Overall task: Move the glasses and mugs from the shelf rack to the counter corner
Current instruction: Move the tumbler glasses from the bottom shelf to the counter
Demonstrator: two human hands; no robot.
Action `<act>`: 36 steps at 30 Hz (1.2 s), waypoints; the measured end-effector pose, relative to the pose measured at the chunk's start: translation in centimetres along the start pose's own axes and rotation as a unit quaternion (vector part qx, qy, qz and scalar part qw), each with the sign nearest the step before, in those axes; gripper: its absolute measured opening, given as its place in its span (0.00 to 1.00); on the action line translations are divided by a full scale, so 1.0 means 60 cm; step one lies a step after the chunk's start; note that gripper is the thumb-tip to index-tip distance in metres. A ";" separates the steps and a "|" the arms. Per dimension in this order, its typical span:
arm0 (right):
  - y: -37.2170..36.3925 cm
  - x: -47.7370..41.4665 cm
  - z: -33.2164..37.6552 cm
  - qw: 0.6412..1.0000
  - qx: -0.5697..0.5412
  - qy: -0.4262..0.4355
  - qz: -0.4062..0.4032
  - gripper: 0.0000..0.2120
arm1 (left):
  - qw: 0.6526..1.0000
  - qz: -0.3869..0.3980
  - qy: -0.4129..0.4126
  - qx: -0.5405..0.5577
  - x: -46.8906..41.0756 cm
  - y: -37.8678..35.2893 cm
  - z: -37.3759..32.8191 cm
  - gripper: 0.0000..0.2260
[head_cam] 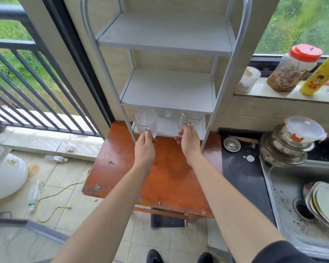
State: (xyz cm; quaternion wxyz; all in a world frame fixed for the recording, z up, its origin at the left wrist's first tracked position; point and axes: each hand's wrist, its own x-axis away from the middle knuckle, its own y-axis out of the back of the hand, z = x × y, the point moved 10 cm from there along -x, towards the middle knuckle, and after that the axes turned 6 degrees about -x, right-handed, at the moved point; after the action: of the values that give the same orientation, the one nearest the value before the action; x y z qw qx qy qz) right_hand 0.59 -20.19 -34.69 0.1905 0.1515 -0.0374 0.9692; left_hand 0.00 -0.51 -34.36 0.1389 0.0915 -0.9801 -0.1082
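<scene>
Everything here sits around the white shelf rack, which stands on an orange-brown table. Left of the rack is the balcony railing, and down on the floor tiles on that side there's a plastic bottle and a loose yellow cable.

My left hand has its grip closed around a ribbed clear glass, thumb on the near side of it, right at the rack's front left leg and level with the bottom shelf. The glass looks tilted toward me, and I can't tell if it's clear of the shelf or touching it.

Further back under the middle shelf there's another clear glass, mostly hidden by the shelf edge.

My right hand is gripping a second clear piece, a glass mug I think, near the rack's right side on the bottom shelf. Fingers are wrapped around its lower part; whether there's a handle I can't make out.

The rack's two upper shelves are bare. Right of the rack: a red-lidded jar and a yellow bottle on the windowsill, stacked glass containers on the dark counter, and plates in the sink.
</scene>
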 end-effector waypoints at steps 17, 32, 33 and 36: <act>0.179 0.285 -0.176 0.995 0.030 0.014 -0.097 0.19 | 0.994 0.075 -0.072 -0.038 0.222 -0.011 0.101 0.18; 0.602 0.527 -0.142 0.935 -0.072 0.099 -0.332 0.22 | 0.929 0.315 -0.191 -0.034 0.568 -0.320 -0.012 0.17; 0.639 0.557 -0.145 0.931 -0.071 0.105 -0.343 0.22 | 0.923 0.323 -0.205 -0.037 0.608 -0.343 -0.017 0.17; 0.755 0.663 -0.169 0.915 -0.075 0.107 -0.381 0.22 | 0.906 0.353 -0.230 -0.036 0.742 -0.413 -0.019 0.17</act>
State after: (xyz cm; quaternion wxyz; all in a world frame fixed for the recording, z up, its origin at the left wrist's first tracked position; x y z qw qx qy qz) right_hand -54.56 -46.51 -32.77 0.5589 0.0346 -0.0292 0.8280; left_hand -38.00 -33.80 -27.94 -0.0578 -0.2932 -0.9485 -0.1052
